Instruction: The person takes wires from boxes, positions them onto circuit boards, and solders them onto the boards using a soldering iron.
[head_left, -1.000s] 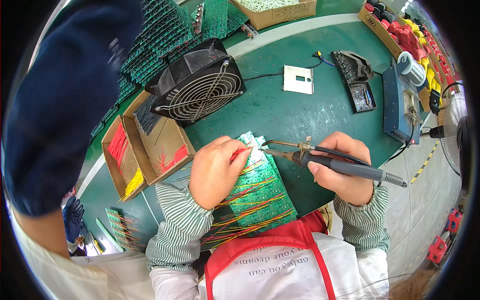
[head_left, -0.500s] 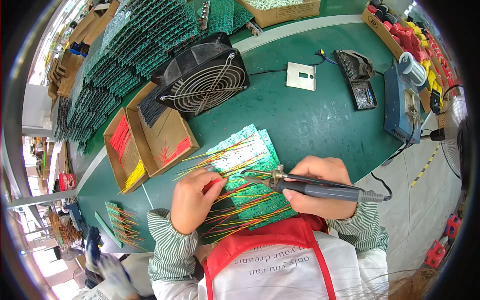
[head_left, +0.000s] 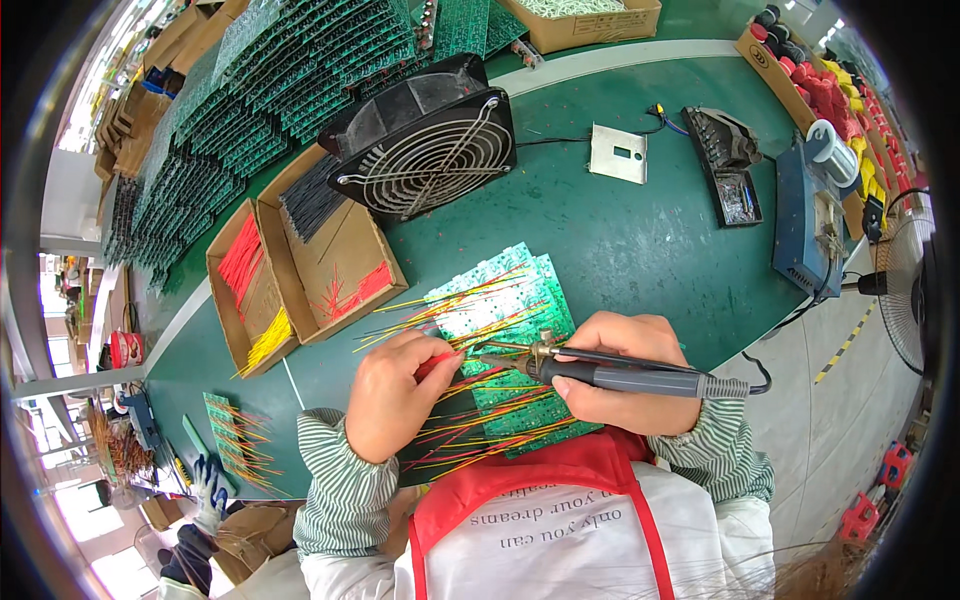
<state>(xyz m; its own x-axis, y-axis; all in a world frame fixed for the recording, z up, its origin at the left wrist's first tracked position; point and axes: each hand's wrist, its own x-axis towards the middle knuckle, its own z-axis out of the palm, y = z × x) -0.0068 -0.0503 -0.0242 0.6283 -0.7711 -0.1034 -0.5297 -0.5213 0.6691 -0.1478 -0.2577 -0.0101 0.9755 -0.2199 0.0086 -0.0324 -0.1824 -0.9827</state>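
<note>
Green circuit boards [head_left: 545,400] lie together in front of me, with red and yellow wires [head_left: 480,412] sticking out over their left side. My left hand [head_left: 392,395] is closed, pinching what look like red wires [head_left: 437,364] at the left edge of the boards; the far ends of these are hidden in the palm. Wrapped round the grey handle of a soldering iron [head_left: 640,378], my right hand [head_left: 635,350] rests low over the boards. The iron's tip and a thin metal feed tube above it point left, close to my left fingertips.
Cardboard trays [head_left: 372,305] of red, yellow and black wires stand left, beside a black fan [head_left: 425,150]. Stacked boards [head_left: 290,80] fill the back left. A blue soldering station [head_left: 805,215] sits right. Another person's gloved hand [head_left: 210,490] is near a wired board [head_left: 235,440].
The whole view has shifted slightly. The iron's tip and my left fingertips stay close together over the boards. At lower left, the other person's gloved hand has moved up to the table edge.
</note>
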